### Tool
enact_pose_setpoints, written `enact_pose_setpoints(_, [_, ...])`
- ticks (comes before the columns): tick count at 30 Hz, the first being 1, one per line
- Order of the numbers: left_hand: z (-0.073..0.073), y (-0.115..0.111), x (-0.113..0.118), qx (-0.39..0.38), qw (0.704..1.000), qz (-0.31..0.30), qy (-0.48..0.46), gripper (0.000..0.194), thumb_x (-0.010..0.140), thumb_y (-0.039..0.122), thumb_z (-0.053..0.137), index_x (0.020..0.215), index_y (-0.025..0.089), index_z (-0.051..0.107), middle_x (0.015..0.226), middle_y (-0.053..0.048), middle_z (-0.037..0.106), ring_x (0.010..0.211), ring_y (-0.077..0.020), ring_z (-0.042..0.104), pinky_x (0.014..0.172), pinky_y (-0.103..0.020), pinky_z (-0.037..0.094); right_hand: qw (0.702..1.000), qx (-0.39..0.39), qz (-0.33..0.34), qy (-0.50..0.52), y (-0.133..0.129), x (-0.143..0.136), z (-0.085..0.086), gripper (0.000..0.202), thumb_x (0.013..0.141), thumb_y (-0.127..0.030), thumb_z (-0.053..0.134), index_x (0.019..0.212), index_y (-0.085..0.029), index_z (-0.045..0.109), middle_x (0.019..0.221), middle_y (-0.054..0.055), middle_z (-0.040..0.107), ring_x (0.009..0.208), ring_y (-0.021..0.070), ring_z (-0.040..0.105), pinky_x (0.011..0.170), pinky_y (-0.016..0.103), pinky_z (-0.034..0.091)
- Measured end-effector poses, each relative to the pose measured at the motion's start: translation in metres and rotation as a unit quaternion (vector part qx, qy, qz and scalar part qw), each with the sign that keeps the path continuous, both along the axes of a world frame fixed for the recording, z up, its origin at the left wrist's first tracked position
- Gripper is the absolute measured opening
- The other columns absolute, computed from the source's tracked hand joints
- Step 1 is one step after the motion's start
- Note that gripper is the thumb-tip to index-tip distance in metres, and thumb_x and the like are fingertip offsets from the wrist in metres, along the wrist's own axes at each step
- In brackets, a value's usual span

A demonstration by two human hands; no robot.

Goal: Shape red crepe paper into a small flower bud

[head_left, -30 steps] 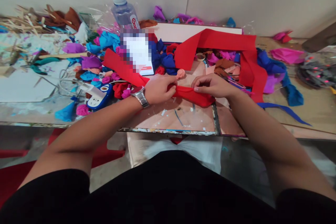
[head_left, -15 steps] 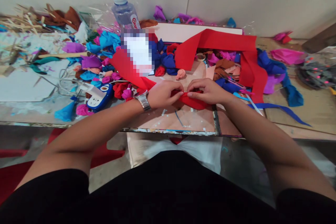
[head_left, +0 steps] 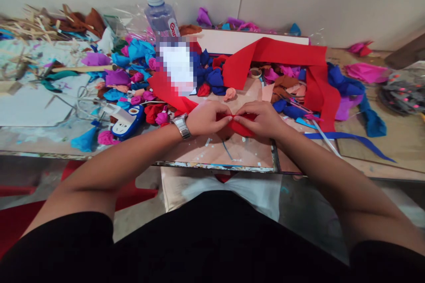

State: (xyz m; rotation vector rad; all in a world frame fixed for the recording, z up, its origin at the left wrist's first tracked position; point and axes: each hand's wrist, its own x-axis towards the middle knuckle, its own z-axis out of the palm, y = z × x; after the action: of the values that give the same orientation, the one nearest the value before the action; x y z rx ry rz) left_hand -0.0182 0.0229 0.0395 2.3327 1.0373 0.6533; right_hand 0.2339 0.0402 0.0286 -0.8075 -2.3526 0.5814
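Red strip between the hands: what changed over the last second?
The right hand slid left along the red strip until its fingertips met the left hand, bunching the stretch between them short. Both hands kept their pinch throughout. The long red loop, water bottle and paper scraps stayed put.

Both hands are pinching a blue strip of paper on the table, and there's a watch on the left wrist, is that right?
Not quite: the head view shows the strip of paper is red, not blue. Both the left hand and the right hand pinch it above the table, and the watch sits on the left wrist.
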Motion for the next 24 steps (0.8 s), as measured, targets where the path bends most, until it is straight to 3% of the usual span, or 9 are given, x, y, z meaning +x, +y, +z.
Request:
enact_pose_setpoints(11, [-0.0010, 0.0020, 0.0000, -0.056, 0.998, -0.015, -0.039, 0.029, 0.094, 0.034, 0.060, 0.085, 0.015, 0.080, 0.069, -0.001, 0.071, 0.062, -0.0129, 0.057, 0.062, -0.028, 0.042, 0.998, 0.050, -0.042, 0.022, -0.0078, -0.0024, -0.0002, 0.016, 0.099, -0.036, 0.074, 0.097, -0.025, 0.085, 0.092, 0.006, 0.086, 0.088, 0.0246, 0.078, 0.085, 0.039, 0.055])
enact_pose_setpoints(24, [-0.0036, 0.0066, -0.0012, -0.095, 0.993, -0.014, -0.071, 0.027, 0.086, 0.024, 0.054, 0.090, 0.014, 0.080, 0.070, 0.000, 0.069, 0.063, -0.0118, 0.053, 0.063, -0.026, 0.040, 0.992, 0.121, -0.007, 0.042, -0.0091, -0.0037, -0.0021, 0.014, 0.103, -0.031, 0.070, 0.106, -0.029, 0.083, 0.098, 0.003, 0.088, 0.091, 0.0224, 0.080, 0.093, 0.043, 0.058])
